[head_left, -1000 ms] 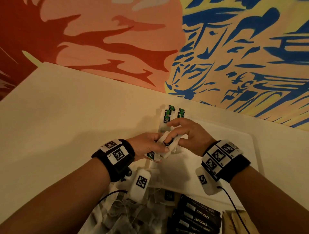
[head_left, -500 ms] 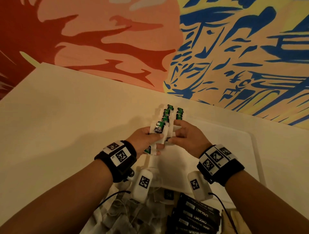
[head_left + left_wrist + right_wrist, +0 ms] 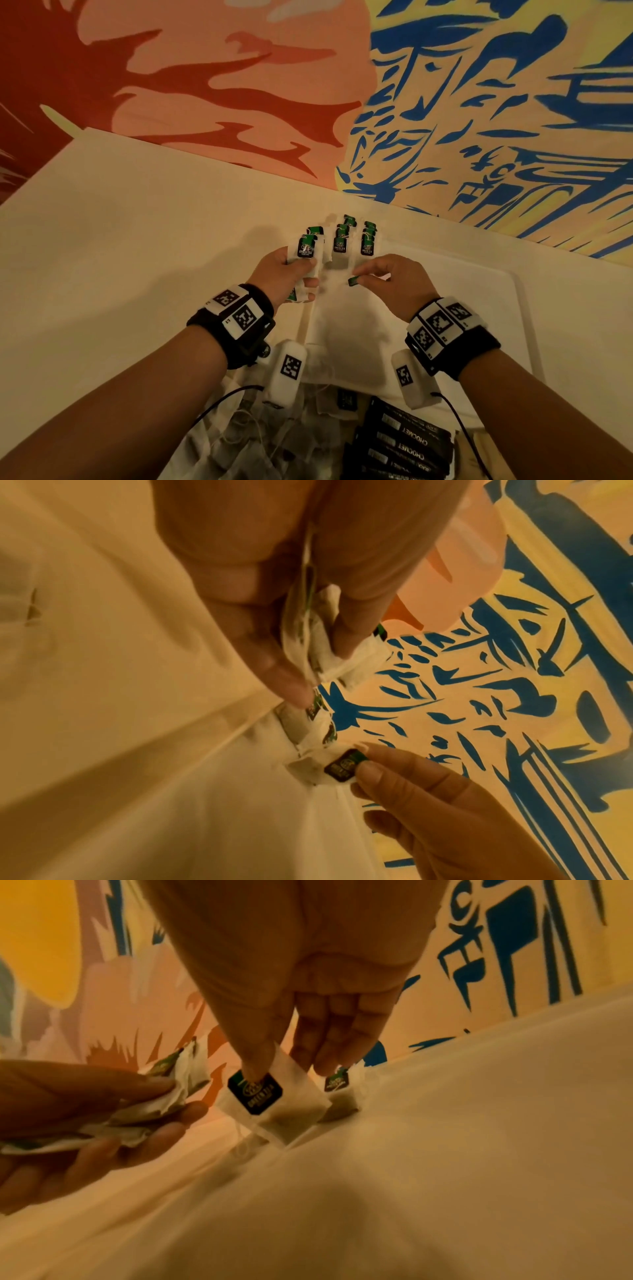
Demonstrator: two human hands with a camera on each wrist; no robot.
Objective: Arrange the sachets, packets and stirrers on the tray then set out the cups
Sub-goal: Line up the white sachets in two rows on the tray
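White tray (image 3: pixel 496 308): green tea bags (image 3: pixel 354 240) in rows at far-left corner. L hand (image 3: pixel 284 277) grips bunch of bags (image 3: pixel 306 251). R hand (image 3: pixel 394 281) pinches one bag (image 3: pixel 274 1104) by tag, just above tray.

Both arms reach forward over the white tray (image 3: pixel 513 308). The left hand (image 3: pixel 284 274) is at the tray's left edge, its thumb and fingers curled round a small bunch of tea bags (image 3: pixel 306 250). The right hand (image 3: pixel 394 284) hangs just beside it, thumb and finger pinching one tea bag (image 3: pixel 274 1104) by its top.
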